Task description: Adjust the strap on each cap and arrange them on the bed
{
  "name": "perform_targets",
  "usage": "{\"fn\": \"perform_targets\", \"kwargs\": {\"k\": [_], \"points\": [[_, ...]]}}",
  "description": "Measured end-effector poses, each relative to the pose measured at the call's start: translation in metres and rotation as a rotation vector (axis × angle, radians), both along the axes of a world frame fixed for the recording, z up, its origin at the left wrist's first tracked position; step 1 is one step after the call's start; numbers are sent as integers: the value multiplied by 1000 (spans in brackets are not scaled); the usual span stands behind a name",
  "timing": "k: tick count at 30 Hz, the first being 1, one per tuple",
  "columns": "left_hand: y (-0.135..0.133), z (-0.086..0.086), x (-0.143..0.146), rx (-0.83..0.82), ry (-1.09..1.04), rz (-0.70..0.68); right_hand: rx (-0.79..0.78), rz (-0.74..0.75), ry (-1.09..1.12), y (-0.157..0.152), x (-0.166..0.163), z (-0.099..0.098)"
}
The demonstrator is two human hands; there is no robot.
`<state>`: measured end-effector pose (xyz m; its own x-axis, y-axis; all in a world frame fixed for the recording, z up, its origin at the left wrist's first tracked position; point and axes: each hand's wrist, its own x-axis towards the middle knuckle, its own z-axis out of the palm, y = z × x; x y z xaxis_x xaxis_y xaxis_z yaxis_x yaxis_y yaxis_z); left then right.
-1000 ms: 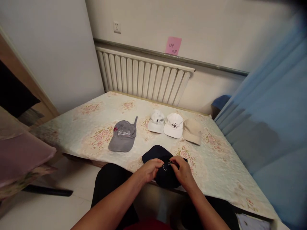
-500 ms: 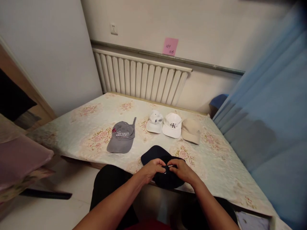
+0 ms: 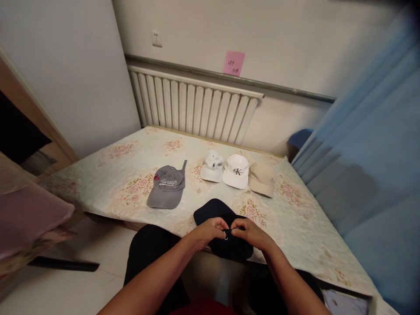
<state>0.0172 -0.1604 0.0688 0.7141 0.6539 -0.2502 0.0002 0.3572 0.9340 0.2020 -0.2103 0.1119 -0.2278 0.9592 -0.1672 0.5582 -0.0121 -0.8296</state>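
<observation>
A dark navy cap [image 3: 210, 211] lies on the near edge of the flowered bed [image 3: 131, 157], its brim pointing away from me. My left hand [image 3: 208, 230] and my right hand [image 3: 248, 233] meet over the cap's back. Both pinch its rear strap, where a small metal buckle [image 3: 226, 236] shows between the fingertips. Farther back lie a grey cap with lettering [image 3: 167, 186], a small white cap [image 3: 213, 167], a white cap with a black logo [image 3: 236, 171] and a beige cap [image 3: 261, 178].
A white radiator [image 3: 193, 103] runs along the far wall under a pink sticky note [image 3: 234, 63]. A blue curtain [image 3: 370, 166] hangs at the right. Pink bedding [image 3: 29, 218] sits at the left. My dark-trousered knees [image 3: 151, 249] are below the bed edge.
My two hands have closed in on each other over the strap, and the buckle now sits between the fingertips. The view has shifted slightly; the caps lie as before.
</observation>
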Motion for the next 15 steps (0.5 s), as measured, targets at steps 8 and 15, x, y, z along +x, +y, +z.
{"fn": "perform_targets", "kwargs": {"k": [8,15], "points": [[-3,2,-1,-16,-13,-48,80,-73,-107,-2,-12,8],[-10,5,-3,174,129,38,104,-77,-129,-5,-10,12]]}}
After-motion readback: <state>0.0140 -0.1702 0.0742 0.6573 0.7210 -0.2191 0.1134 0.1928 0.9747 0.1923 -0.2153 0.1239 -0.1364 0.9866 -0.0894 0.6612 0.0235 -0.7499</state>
